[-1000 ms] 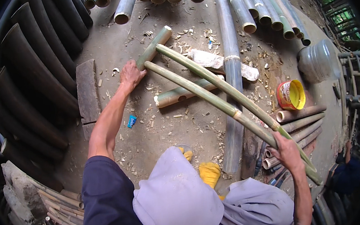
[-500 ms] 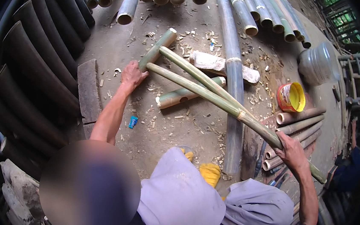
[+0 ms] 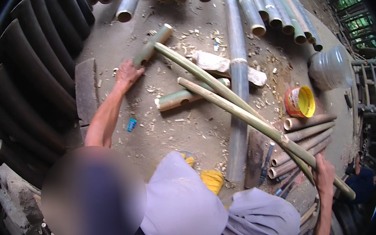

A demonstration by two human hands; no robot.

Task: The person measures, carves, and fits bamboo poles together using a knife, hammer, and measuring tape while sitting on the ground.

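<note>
While the left hand [image 3: 129,73] curls around the near end of a short bamboo tube [image 3: 152,46] above the ground [image 3: 154,143], the right hand [image 3: 323,173] closes around the lower pole [image 3: 234,109] towards its near end. The upper pole [image 3: 188,66] has its far end at the tube and crosses beneath the lower pole; whether the right hand also grips it, I cannot tell. The lower pole's far end stands apart from the tube.

The bare, brown ground is littered with pale shavings [image 3: 216,135]. On it lie another bamboo tube [image 3: 173,101], a whitish block [image 3: 210,61] and a blue packet [image 3: 131,124]. A thick grey pole [image 3: 237,46] runs lengthwise past the block. To the right are a red and yellow tub [image 3: 305,101], cut bamboo lengths [image 3: 311,121] and a clear plastic container [image 3: 332,68]. Large dark tubes [image 3: 31,64] line the left side; greenery shows through a slatted wall [image 3: 347,0] at upper right.
</note>
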